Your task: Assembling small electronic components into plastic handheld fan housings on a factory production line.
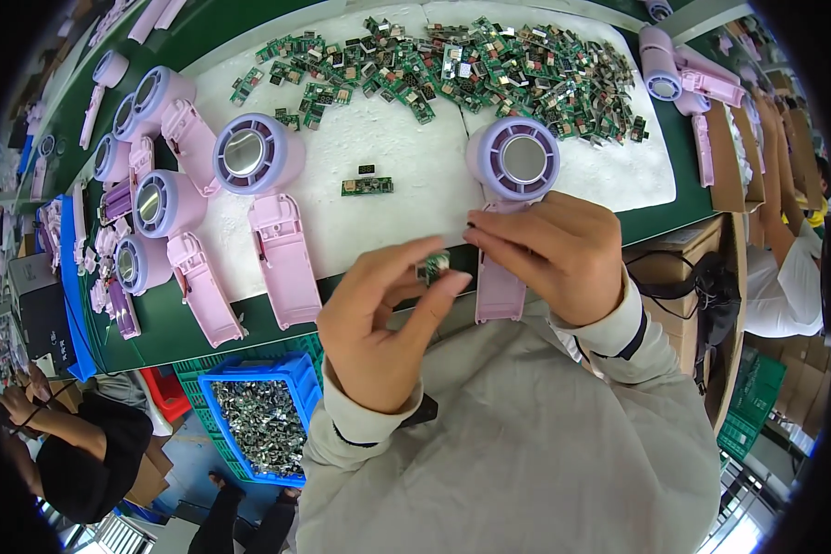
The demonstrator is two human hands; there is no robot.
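My left hand (pixel 379 323) pinches a small green circuit board (pixel 433 267) between thumb and fingers, above the table's near edge. Close beside it, my right hand (pixel 563 254) is closed in a pinch; a tiny dark bit shows at its fingertips, too small to name. Under the right hand lies a handheld fan body with a round lilac head (pixel 517 159) and an open pink handle shell (pixel 500 294), partly covered by the fingers. Another lilac-and-pink fan body (pixel 286 263) lies to the left. Between the two, one circuit board (pixel 367 186) rests on the white foam sheet (pixel 406 222).
A heap of green circuit boards (pixel 489 74) covers the foam's far side. Several more fan bodies (pixel 171 203) crowd the left. A blue crate (pixel 295 369) of small parts stands below the green table (pixel 342 342) edge. Cartons (pixel 679 268) stand right; other people work at both sides.
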